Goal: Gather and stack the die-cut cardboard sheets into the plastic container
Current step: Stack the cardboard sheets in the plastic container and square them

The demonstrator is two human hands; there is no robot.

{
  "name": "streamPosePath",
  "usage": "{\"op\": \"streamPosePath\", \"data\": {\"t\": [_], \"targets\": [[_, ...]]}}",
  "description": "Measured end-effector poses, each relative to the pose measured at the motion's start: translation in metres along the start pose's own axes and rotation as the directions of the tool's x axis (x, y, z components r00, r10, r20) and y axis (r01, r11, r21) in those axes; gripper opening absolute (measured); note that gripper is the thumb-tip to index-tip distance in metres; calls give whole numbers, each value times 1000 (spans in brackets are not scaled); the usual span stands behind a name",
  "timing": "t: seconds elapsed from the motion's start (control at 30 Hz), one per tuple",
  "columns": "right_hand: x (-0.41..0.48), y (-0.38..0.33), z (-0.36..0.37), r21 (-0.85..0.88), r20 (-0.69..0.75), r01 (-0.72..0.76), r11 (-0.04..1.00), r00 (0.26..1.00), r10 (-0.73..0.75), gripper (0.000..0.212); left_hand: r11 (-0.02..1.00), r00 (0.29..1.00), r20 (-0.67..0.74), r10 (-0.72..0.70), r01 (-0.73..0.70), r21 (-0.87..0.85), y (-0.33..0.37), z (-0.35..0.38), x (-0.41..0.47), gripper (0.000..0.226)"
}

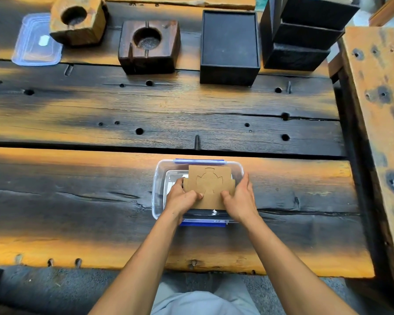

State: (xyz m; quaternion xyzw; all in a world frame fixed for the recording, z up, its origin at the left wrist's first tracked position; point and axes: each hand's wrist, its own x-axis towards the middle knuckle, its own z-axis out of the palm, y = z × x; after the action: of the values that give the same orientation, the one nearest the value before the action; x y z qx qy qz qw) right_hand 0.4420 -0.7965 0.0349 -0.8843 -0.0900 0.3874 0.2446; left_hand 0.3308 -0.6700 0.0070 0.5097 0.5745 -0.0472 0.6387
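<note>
Over the open plastic container [159,178], near the middle of the table's near plank, a stack of brown die-cut cardboard sheets [208,186] is held flat, its top sheet scored with a rounded cut-out outline. The stack is clamped at its near corners by both hands: the left hand [180,197] is closed on the near left corner with the thumb laid on top, and the right hand [239,196] is closed on the near right corner, its fingers reaching along the right edge. Whether the sheets already rest on the container's floor cannot be told. Blue clips are seen on the container's far and near rims. The charred wooden table [146,110] carries, along its far edge, a clear lid [32,51] at the left, two wooden blocks [148,46] with round hollows, and black boxes [230,46] toward the right.
</note>
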Motion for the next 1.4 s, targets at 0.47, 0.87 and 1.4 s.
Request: {"op": "streamPosePath", "data": {"t": [0.47,0.87,1.4], "targets": [[4,5,4,-56,-27,14,998,1000,-16,82,999,1000,23,-22,21,44,12,23,-10,43],[7,7,-1,-119,16,40,992,999,-39,83,988,997,20,-75,72,134,14,30,-12,71],[-6,25,14,-477,-19,415,775,876,-481,69,410,790,107,603,-422,808,1,33,-32,89]]}}
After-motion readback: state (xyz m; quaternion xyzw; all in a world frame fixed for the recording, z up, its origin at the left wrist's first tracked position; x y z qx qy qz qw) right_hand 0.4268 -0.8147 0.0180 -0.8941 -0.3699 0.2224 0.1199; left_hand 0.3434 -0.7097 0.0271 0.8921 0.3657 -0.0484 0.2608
